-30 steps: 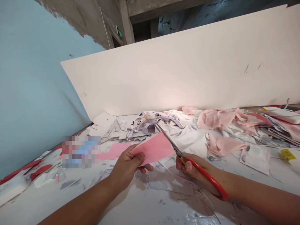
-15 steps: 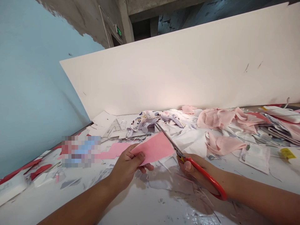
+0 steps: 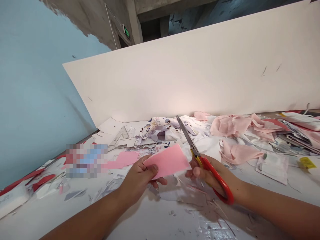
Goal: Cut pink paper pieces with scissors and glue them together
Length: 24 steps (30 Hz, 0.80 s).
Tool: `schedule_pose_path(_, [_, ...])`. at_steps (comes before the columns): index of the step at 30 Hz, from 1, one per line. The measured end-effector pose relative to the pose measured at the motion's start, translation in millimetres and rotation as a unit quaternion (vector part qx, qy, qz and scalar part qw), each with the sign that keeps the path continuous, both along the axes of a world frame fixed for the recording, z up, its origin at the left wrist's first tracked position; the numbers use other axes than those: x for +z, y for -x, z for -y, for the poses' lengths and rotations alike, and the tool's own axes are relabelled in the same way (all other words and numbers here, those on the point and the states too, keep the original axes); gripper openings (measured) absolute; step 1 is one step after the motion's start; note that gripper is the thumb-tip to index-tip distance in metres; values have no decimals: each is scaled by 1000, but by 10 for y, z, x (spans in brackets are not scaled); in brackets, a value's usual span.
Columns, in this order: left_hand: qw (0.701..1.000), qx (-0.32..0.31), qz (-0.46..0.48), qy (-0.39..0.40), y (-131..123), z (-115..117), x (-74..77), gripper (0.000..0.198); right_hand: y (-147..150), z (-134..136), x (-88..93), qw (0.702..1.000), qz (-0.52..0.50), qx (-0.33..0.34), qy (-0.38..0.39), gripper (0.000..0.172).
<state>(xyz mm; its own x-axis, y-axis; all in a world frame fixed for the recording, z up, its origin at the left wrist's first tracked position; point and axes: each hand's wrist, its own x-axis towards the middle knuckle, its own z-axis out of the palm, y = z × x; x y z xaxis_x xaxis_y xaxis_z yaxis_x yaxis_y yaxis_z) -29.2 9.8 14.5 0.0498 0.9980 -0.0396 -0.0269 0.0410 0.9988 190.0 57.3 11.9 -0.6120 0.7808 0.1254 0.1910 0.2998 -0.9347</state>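
While your left hand [image 3: 138, 176] pinches a rectangular pink sheet [image 3: 167, 161], paper or thin card as far as can be told, at its left end, thumb on top and fingers beneath, the sheet sits over a littered white worktable [image 3: 140, 220], its long axis running left to right and rising toward the right. Your right hand [image 3: 210, 175] is curled through the looped handles of red-handled steel scissors [image 3: 191, 143], whose blades point up and away, just beyond the sheet's right end and clear of it. You show no open cut: the visible edges look straight and whole. A separate pink paper strip [image 3: 122, 160] lies past your left hand; pale pink fabric scraps [image 3: 230, 125] and floral cloth [image 3: 160, 128] are heaped farther back.
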Motion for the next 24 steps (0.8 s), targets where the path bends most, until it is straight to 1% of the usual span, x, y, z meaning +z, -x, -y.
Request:
schedule_pose_path(2, [1000,-16,-11,8,-40,11,-19,32,13,-2,13,1000,2,-17,-2,36])
schedule_pose_path(5, [999,-34,-19,15,-94,34,-35,36,40,9,40,997,21,-68,-6,32])
schedule_pose_path(8, [999,-45,-21,13,-119,47,-40,36,67,21,73,993,7,-104,48,28])
schedule_pose_path(11, [998,-63,-14,18,-97,40,-45,36,75,15,107,988,-10,-111,106,28])
schedule_pose_path(14, [992,-117,8,37,-26,16,-41,37,52,-14,145,988,22,-92,121,26])
schedule_pose_path(17, [982,-178,22,52,60,-13,-25,37,10,-53,193,990,63,-49,119,25])
schedule_pose_path(21, [977,-201,11,76,97,-44,-4,34,-30,-73,279,989,82,26,118,24])
schedule_pose_path(24, [974,-205,-15,94,46,-56,11,33,-33,-57,329,985,107,60,124,21])
